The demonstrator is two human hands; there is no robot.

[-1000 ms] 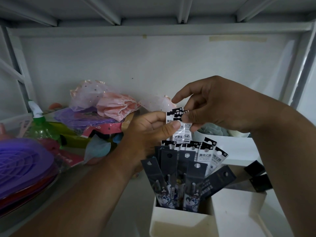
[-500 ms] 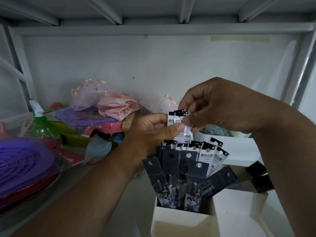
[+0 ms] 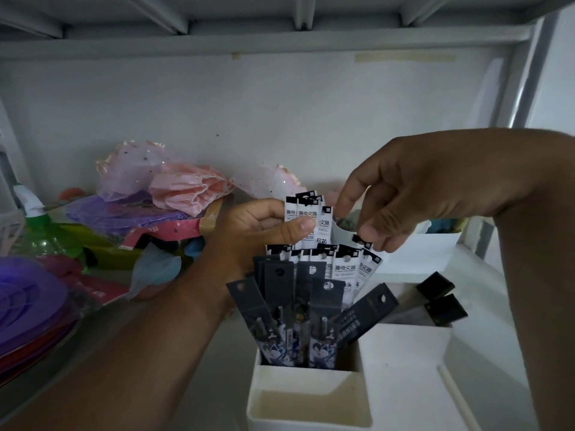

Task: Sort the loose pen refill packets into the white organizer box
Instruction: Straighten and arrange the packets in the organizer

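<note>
Left hand point(image 3: 264, 231): gripped a small fan of white refill packets point(image 3: 306, 216), thumb pressed across their fronts, fingers curled behind. Held upright, just above the white organizer box point(image 3: 311, 396).

Right hand point(image 3: 413, 194): raised to the right of the held fan, fingers curled downward. Thumb and forefinger hovered at the black header of one white packet point(image 3: 361, 241) — contact or pinch could not be told from this view. Apart from the packets in the left hand.

Organizer box: stood on the shelf point(image 3: 217, 353) at lower centre, divided into compartments. Front compartment seen with bare floor. Compartment behind it packed with upright packets:
- dark packets point(image 3: 280, 293) with printed figures at the near side, hang holes at the top;
- white packets with black headers point(image 3: 343, 269) at the far side, directly below the left hand;
- one dark packet point(image 3: 367, 312) tilted to the right, leaning over the divider.

Right-hand compartment: two black packet ends point(image 3: 435, 286) protruded above the wall (contents below hidden).

Left of the box, well apart: purple mesh discs point(image 3: 28, 306), a green spray bottle point(image 3: 37, 231), pink gauze fabric point(image 3: 161, 181) piled on coloured packaging — all against the white back wall.
</note>
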